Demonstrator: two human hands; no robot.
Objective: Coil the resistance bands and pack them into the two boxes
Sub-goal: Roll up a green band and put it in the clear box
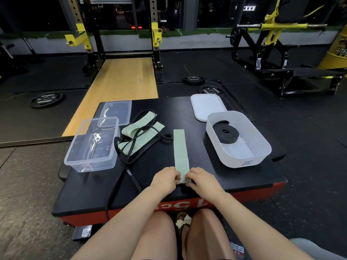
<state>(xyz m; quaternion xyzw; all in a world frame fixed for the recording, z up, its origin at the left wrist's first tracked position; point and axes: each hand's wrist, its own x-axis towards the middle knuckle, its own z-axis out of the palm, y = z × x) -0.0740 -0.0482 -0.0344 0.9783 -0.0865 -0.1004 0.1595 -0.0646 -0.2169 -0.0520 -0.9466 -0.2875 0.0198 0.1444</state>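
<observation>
I see dim overhead light, glare on the clear plastic box point(92, 145) left of my hands, edges bowing, background dark.

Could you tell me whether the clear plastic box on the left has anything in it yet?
Empty: the clear box holds no band.

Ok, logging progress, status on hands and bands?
Both hands pinching flat green band near end. Black band coiled in white box. Tangled bands left.

Two boxes point(92, 145) point(238, 138), two lids point(116, 112) point(207, 106), three weight plates point(47, 100) point(193, 79) point(211, 90).
</observation>
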